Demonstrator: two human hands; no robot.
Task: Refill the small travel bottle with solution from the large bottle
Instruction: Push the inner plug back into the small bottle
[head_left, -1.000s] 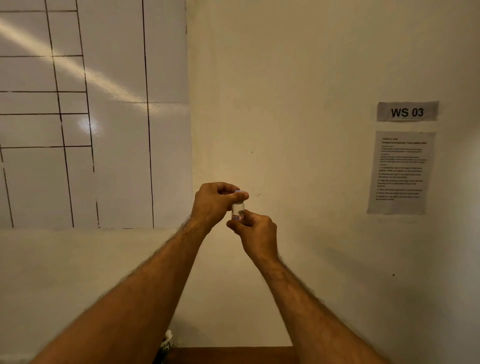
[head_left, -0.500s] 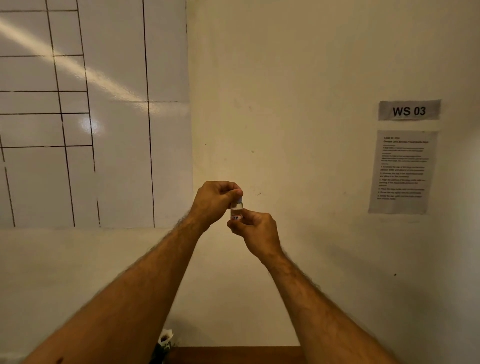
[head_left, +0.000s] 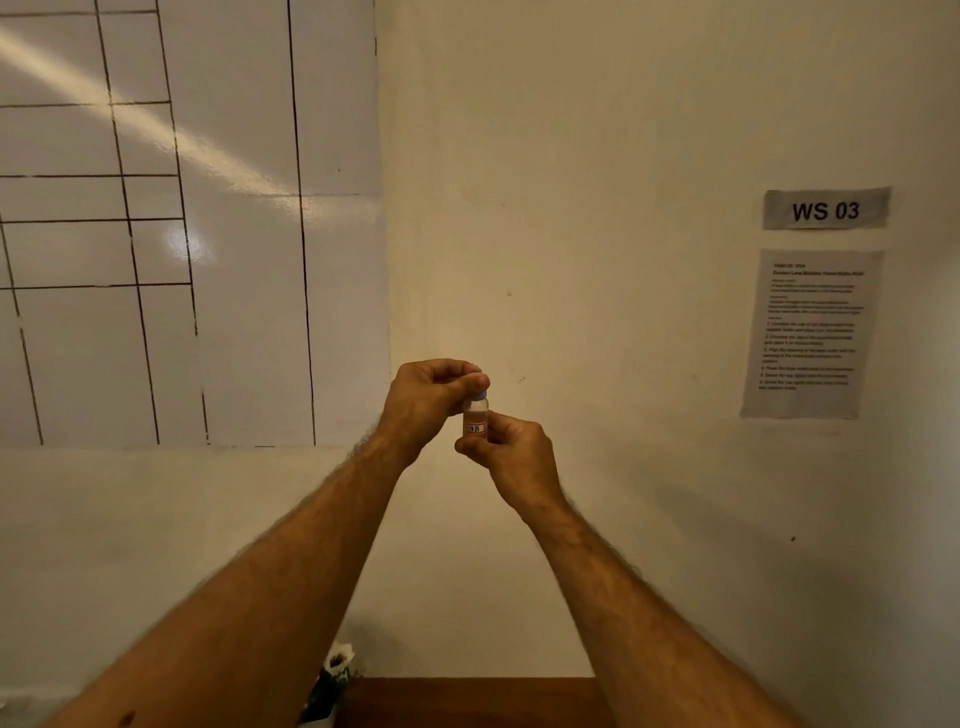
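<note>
Item: small bottle (head_left: 476, 418) — clear, blue cap (head_left: 481, 395), label "1B", held upright in mid-air before the wall, well above the counter (head_left: 467, 701).
Right hand (head_left: 511, 457): fingers curled round the bottle's base.
Left hand (head_left: 431, 397): thumb and fingers pinching the cap.
Large bottle: not in view.
Risks, as judged: the base grip is low and narrow — a hard twist could tip or slip the bottle, spilling solution; a freed cap could fall; the height makes any drop worse.
</note>
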